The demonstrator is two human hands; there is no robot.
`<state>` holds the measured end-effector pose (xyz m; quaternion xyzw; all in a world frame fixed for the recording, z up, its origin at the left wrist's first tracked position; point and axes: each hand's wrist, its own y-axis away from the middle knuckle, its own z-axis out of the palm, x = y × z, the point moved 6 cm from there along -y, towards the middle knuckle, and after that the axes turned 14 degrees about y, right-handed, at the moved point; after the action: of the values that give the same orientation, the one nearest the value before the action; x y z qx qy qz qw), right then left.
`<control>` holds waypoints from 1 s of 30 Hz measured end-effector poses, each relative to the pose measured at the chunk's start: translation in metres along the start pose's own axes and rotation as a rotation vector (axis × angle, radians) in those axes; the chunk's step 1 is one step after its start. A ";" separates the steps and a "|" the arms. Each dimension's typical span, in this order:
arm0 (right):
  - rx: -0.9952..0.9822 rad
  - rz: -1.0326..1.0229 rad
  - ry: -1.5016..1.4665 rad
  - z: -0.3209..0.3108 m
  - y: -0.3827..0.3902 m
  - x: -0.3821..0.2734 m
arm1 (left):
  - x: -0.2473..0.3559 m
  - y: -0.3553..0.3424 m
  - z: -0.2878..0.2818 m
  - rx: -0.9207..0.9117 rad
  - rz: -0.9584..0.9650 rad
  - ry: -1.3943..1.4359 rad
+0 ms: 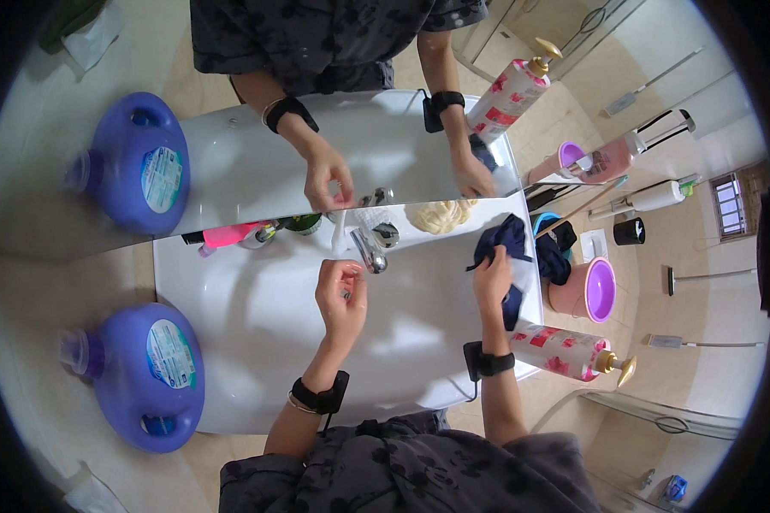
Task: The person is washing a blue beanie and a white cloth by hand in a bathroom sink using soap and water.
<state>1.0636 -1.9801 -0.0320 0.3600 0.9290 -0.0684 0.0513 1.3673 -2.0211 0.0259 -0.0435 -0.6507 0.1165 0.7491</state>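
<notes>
Left hand (342,297): fingers curled toward the thumb near the chrome faucet (370,254) (I can't tell from here whether they grip anything).
Right hand (493,278): I see its fingers pinched on the dark blue cloth (503,238).
Dark blue cloth: along the right edge of the white washbasin (411,342), toward the rear corner.
Pump bottle (556,350): by the right edge, nearer the front.
Purple jug (145,380): at the left edge.

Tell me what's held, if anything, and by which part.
Right hand holds dark blue cloth by its left side; whether the left hand holds anything is unclear.
</notes>
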 end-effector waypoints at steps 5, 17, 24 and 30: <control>-0.719 0.001 -0.836 -0.004 0.081 -0.082 | -0.075 0.019 -0.027 -0.035 -0.535 0.002; -1.159 0.386 -1.506 0.076 0.103 -0.151 | -0.090 0.050 -0.014 -0.132 -1.271 0.606; -1.039 0.176 -0.977 0.073 0.092 -0.133 | -0.108 0.032 -0.025 -0.094 -0.854 0.326; -1.421 0.159 -1.232 0.017 0.118 -0.139 | -0.109 0.019 -0.040 0.034 -0.435 0.079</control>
<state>1.2463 -1.9891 -0.0391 0.2071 0.5352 0.3394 0.7453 1.3904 -2.0241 -0.0899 0.1060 -0.6129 -0.0389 0.7820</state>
